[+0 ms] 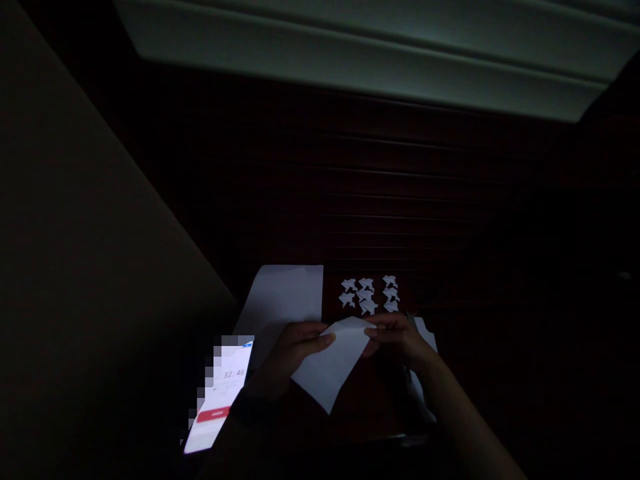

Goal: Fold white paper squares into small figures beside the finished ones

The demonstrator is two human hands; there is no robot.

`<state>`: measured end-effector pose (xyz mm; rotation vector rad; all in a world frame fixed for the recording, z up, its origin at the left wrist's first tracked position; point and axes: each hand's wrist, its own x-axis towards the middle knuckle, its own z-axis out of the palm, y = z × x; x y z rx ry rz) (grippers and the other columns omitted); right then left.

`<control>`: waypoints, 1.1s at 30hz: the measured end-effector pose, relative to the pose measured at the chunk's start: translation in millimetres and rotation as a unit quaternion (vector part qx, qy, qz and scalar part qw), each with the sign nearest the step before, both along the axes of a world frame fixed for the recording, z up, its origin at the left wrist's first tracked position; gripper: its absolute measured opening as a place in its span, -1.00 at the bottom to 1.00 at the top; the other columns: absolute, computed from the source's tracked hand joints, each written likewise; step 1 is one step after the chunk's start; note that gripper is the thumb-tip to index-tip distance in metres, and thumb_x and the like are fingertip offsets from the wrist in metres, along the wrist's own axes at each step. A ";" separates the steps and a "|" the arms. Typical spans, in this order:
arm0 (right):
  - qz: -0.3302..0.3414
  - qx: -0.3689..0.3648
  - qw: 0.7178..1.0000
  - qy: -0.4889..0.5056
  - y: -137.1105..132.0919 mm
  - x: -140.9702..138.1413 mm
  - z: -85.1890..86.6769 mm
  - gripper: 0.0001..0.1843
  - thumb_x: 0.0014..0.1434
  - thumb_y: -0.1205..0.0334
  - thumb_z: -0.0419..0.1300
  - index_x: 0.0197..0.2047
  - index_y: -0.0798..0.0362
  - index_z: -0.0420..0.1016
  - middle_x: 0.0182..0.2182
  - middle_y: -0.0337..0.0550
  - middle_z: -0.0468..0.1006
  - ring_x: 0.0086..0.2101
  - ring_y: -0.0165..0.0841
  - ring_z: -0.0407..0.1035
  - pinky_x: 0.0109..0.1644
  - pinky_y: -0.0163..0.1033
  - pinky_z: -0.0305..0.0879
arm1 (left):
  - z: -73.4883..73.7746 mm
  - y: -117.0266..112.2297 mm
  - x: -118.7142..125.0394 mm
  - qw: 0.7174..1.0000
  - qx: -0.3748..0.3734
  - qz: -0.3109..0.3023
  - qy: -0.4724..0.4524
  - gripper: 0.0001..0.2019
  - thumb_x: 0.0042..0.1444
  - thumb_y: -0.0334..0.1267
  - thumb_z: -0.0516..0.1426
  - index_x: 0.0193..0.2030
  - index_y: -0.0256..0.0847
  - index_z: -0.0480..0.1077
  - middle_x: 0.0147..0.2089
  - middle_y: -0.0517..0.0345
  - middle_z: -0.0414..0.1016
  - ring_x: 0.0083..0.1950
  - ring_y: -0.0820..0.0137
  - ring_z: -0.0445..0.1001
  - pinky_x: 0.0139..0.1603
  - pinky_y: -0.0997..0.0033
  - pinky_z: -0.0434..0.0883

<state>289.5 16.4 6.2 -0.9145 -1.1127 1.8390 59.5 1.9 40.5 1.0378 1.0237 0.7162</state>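
Observation:
Between my two hands is a sheet of white paper [333,373], its top edge bent into a low peak and one corner pointing down. My left hand [303,343] pinches the sheet's upper left side, thumb on top. On the upper right side, my right hand [395,337] grips it between thumb and fingers. Just beyond the hands, several small folded paper figures [367,295] lie in loose columns on the dark table. A stack of white paper [287,293] lies beyond my left hand and is partly covered by it.
A lit phone [217,397] showing a timer stands left of my left wrist. More white paper [425,333] lies by my right forearm, partly hidden. The dark red table [360,413] has its near edge below the hands. Pale horizontal slats [350,60] cross the top; the room is dim.

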 end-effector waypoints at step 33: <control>-0.079 0.186 0.941 -0.272 -4.0 -22.9 -8.5 -0.76 -0.03 0.09 0.24 -0.45 0.12 0.54 -0.52 -0.17 0.53 -0.49 -0.39 0.35 -0.42 -0.33 0.20 | -28.1 3.7 13.6 0.981 0.155 -0.004 0.119 -0.78 -0.07 -0.13 0.18 -0.37 -0.24 0.50 -0.35 0.06 0.57 -0.32 0.31 0.49 -0.33 0.45 0.34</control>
